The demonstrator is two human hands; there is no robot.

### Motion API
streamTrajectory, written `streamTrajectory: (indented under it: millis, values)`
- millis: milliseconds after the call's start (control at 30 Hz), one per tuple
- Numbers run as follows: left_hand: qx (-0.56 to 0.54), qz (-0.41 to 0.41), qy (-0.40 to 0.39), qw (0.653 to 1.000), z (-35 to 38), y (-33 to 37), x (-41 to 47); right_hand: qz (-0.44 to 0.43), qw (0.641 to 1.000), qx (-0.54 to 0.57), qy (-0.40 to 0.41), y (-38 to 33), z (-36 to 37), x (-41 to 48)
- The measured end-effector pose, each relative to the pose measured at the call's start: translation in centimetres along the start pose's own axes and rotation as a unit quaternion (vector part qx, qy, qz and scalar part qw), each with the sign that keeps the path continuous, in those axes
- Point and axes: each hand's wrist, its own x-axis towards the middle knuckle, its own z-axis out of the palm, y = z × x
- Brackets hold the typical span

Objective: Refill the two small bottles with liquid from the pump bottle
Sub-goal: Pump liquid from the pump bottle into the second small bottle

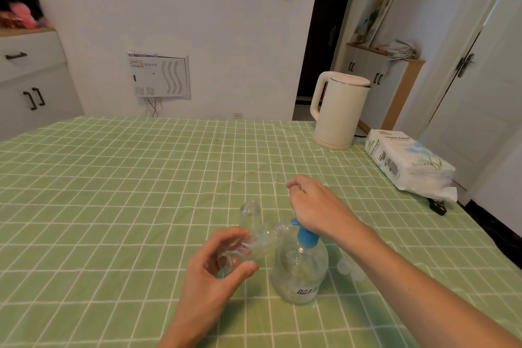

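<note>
My left hand (223, 260) grips a small bottle (261, 243) tilted to the spout; right hand (313, 206), closed, presses the pump bottle (300, 271).

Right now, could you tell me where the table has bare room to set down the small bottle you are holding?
The green tablecloth is bare left of the left hand and across the far middle, short of the kettle. It is crowded around the pump bottle: the second small bottle behind, caps to its right.
</note>
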Motion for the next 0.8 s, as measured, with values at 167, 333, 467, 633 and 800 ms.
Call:
streamTrajectory:
  millis: [167,333,467,633,800]
  values:
    - [-0.006,0.007,0.003,1.0,0.02,0.02,0.03,0.008,1.0,0.018,0.002,0.21,0.32,-0.03]
    - [-0.022,0.002,0.002,1.0,0.23,0.15,0.12,0.024,1.0,0.001,-0.013,0.16,0.62,-0.38]
    - [-0.019,0.005,-0.005,1.0,0.12,0.19,0.15,0.026,0.999,0.014,-0.014,0.02,0.41,-0.31]
    - [-0.018,0.006,-0.007,1.0,-0.07,-0.04,0.06,0.01,1.0,-0.001,0.001,0.0,-0.14,-0.05]
    - [-0.019,0.008,-0.006,1.0,-0.07,-0.09,0.07,0.021,1.0,0.006,0.009,0.29,0.37,0.02]
